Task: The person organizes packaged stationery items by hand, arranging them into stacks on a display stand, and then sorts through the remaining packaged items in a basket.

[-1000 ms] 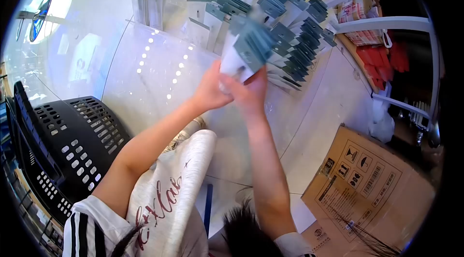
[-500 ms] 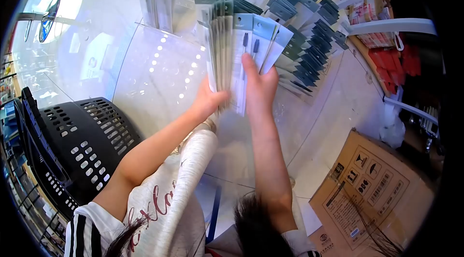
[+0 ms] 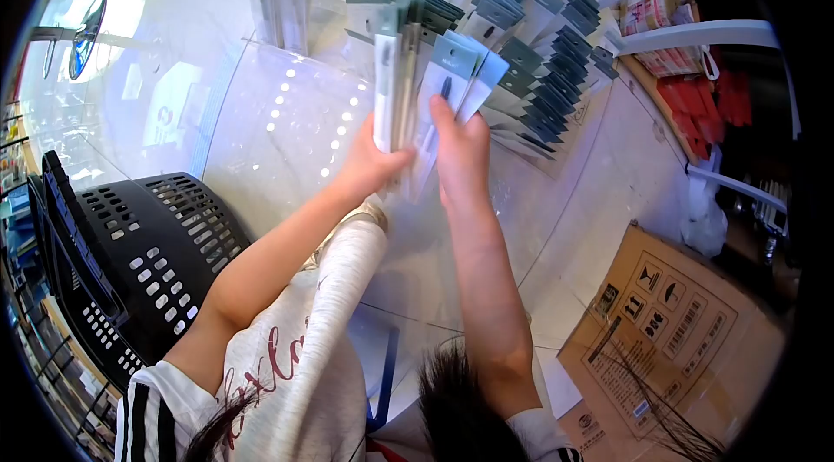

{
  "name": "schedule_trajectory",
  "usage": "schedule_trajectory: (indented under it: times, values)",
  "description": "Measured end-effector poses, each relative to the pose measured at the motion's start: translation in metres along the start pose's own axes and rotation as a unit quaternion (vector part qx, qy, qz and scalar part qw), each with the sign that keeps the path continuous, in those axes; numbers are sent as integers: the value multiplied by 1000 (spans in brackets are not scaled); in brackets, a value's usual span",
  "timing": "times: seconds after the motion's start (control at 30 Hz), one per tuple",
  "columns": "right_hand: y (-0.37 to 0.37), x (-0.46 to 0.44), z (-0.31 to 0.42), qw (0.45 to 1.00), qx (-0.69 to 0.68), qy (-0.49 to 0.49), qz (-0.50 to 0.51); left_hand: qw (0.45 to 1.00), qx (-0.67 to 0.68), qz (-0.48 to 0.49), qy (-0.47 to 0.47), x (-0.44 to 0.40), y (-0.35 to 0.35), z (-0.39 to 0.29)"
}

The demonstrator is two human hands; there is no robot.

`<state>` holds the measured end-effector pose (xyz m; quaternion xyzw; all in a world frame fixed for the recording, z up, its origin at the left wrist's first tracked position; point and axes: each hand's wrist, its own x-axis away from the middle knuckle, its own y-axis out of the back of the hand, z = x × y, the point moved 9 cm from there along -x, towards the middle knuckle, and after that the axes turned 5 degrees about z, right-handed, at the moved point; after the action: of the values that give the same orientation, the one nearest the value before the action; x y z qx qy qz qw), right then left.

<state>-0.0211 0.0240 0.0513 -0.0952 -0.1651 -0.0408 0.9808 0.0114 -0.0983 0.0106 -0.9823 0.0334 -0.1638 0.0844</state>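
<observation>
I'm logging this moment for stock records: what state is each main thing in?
Left packets, bunched together.
Left hand, closed on them.
Right packets, fanned and tilted.
Right hand, closed on them.
Laid-out packets, overlapping in rows.
Black basket, contents not visible.
Cardboard box, printed side showing; open or sealed, cannot tell.

Garment [image 3: 326, 353], one: pale grey, marled, with dark red script lettering [image 3: 269, 362] (partly lost in a fold) across it. Left sleeve [image 3: 182, 388]: short, white, banded with bold black stripes [image 3: 165, 427]. Right sleeve [image 3: 536, 434]: short, pale, black striping at the outer edge. Hair [image 3: 465, 414]: loose, in long strands.
</observation>
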Motion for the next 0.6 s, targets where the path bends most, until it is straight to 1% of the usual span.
schedule_trajectory:
  times: [0.03,0.07,0.1,0.13,0.17,0.23,0.27,0.3,0.33,0.37,0.43,0.5,0.6]
  values:
    - [-1,0,3,999,42,10,14,999,-11,-17,26,1,7,5]
    - [5,2,8,994,108,14,-12,998,-21,-34,52,2,14,10]
    - [5,3,14,983,178,35,-6,995,-31,-50,77,3,21,16]
    - [4,2,18,968,247,56,-1,994,-54,-65,65,2,28,18]
    - [3,2,23,947,314,75,5,995,-20,-78,60,2,34,19]
    - [10,-5,20,926,377,12,18,992,46,-104,52,2,43,13]
    - [17,-9,17,913,407,-21,26,988,30,-137,58,2,51,11]
    - [26,-14,31,955,292,55,-2,988,33,-142,42,1,56,5]
    - [34,-19,59,958,252,123,-53,988,35,-149,27,0,61,0]
    - [43,-25,67,985,142,71,-65,987,37,-154,12,0,65,-6]
    - [47,-43,104,977,134,151,-75,987,45,-152,-5,-3,69,-14]
    - [46,-62,120,952,256,152,-69,986,60,-153,-14,-6,74,-16]
    - [41,-92,118,863,459,209,-28,985,82,-149,-25,-6,75,-22]
